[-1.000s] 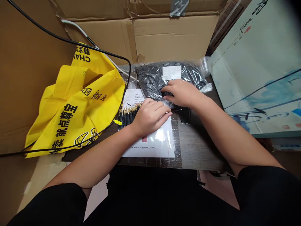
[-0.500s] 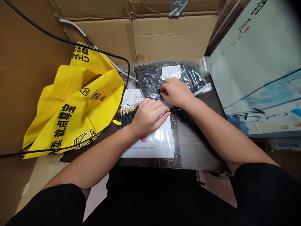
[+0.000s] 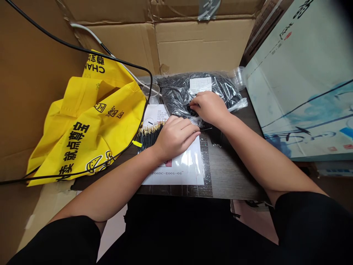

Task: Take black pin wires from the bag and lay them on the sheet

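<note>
My left hand [image 3: 176,135] is closed over the printed sheet, its thumb and forefinger pinching a thin black wire [image 3: 205,129] whose end sticks out to the right. Up and to the right, my right hand [image 3: 207,106] has its fingers bent together at the small black parts [image 3: 192,109] by the front of a clear plastic bag [image 3: 176,92]; what its fingertips hold is too small to make out. A row of black wires with gold-coloured ends [image 3: 149,135] lies left of my left hand on the white sheet [image 3: 190,169]. More thin wires [image 3: 215,143] lie below my right wrist.
A yellow bag [image 3: 104,117] lies at the left, with a black cable [image 3: 82,48] over it. Clear plastic cups [image 3: 151,94] stand behind the sheet, more [image 3: 239,78] at the back right. Cardboard [image 3: 204,48] closes the back; a large pale bag [image 3: 309,92] stands at the right.
My right hand has shifted slightly right, and the black parts at its fingertips show more. My left hand has stayed nearly still with the wire.
</note>
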Tool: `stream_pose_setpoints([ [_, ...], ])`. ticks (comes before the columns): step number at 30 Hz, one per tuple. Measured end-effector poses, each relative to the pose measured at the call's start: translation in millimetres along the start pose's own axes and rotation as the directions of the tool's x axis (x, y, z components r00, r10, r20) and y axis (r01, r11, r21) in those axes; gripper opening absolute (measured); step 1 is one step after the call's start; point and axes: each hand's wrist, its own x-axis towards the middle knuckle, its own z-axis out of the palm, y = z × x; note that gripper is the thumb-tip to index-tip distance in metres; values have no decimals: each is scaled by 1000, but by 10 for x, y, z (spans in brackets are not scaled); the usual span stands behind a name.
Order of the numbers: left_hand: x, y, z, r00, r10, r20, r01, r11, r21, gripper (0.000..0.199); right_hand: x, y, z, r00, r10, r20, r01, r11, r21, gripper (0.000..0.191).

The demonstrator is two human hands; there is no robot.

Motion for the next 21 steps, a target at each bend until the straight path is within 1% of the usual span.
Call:
stream_pose_setpoints([
  [2, -2, 0, 3, 1000, 1, 0, -1, 1000, -3, 16, -5, -7, 6, 999, -30, 17, 30, 999, -19, 25],
  [6, -2, -1, 6, 1000, -2, -2, 2, 1000, -5, 16, -14, -49, 5, 995, -100, -9, 99, 994, -36, 27],
  [8, -1, 0, 4, 1000, -4, 0, 4, 1000, -2, 16, -17, -61, 2, 993, -120, 2, 120, 992, -39, 26],
  [14, 0, 9, -2, 1000, -7, 11, 7, 1000, -2, 18, -22, -55, 18, 996, -88, 29, 89, 994, -63, 25],
  [21, -1, 6, 2, 999, -16, 30, 17, 1000, -8, 18, -36, -85, 22, 995, -103, -10, 102, 991, -83, 25],
])
